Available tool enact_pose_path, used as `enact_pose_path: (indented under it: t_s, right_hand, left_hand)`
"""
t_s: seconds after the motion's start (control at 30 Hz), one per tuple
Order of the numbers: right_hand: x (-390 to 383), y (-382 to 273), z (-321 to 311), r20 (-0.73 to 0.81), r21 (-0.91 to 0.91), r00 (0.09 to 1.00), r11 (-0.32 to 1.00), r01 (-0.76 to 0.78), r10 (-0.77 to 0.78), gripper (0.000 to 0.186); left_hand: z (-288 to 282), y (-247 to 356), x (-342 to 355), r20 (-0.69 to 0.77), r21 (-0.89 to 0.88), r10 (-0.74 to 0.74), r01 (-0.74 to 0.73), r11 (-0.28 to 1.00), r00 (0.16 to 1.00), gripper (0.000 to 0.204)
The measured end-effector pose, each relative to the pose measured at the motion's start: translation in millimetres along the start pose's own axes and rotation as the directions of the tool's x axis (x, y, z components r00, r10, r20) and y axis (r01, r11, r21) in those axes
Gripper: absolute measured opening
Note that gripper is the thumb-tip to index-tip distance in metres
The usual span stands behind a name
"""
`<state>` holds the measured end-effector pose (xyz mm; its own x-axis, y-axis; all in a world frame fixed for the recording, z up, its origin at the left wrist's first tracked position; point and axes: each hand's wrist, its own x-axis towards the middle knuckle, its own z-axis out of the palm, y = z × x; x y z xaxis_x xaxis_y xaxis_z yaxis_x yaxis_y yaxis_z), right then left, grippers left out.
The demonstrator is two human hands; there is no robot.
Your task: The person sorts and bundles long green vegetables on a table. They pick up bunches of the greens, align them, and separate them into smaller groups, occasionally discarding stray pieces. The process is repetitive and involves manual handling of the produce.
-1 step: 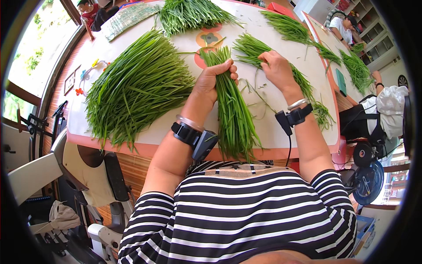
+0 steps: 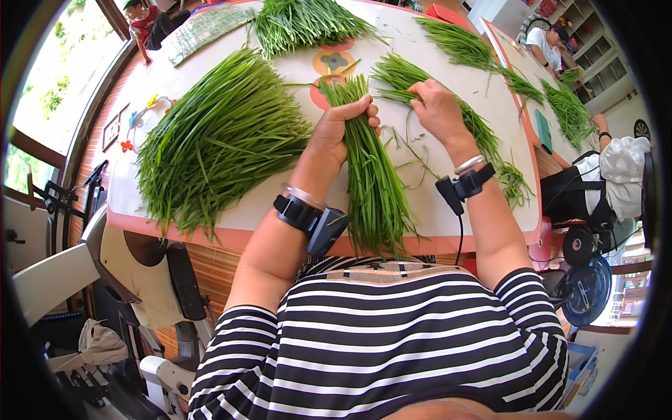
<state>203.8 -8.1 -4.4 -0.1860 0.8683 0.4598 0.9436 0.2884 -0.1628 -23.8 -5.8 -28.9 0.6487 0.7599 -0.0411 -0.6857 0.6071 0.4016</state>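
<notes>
My left hand (image 2: pixel 344 126) is wrapped round an upright bunch of garlic chives (image 2: pixel 374 182). Their pale cut ends stick out above the thumb, and the long green leaves hang down to the table's near edge. Just right of it, my right hand (image 2: pixel 441 112) has its fingers curled into a pinch at the left edge of a loose strip of chives (image 2: pixel 483 129). What lies between those fingertips is hidden. A large heap of chives (image 2: pixel 217 140) fills the table's left side, its leaves pointing toward me.
The white table (image 2: pixel 294 210) has a pink border. Another chive pile (image 2: pixel 308 28) lies at the far side, beside a flattened woven sack (image 2: pixel 206 31). Stray leaves lie beneath my right hand. At a second table on the right, a person (image 2: pixel 546 45) sits near more chives (image 2: pixel 567 112).
My right hand has shifted very slightly to the left. The left hand and its bunch stay practically in place.
</notes>
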Motion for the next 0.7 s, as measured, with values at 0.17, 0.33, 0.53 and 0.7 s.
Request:
enact_pose_path:
  t_s: [0.17, 0.33, 0.53, 0.7]
  right_hand:
    - [5, -5, 23, 0.053, -0.139, 0.998, 0.99, 0.027, -0.02, 0.017]
    - [5, -6, 23, 0.05, -0.128, 0.999, 0.992, 0.02, -0.013, 0.014]
    - [7, -2, 18, -0.059, 0.109, 0.996, 0.993, -0.054, 0.061, 0.009]
    - [6, -2, 15, -0.053, 0.083, 0.998, 0.996, -0.012, 0.016, 0.01]
  left_hand:
    - [0, -3, 1, -0.029, 0.058, -0.001, 0.003, 0.998, 1.0, 0.01]
    - [-3, -6, 4, -0.039, 0.056, 0.004, -0.002, 0.998, 0.999, 0.011]
    - [-5, -7, 5, -0.066, 0.114, 0.038, -0.03, 0.993, 0.997, 0.017]
    - [-1, -9, 5, -0.192, 0.133, 0.086, -0.061, 0.989, 0.978, 0.009]
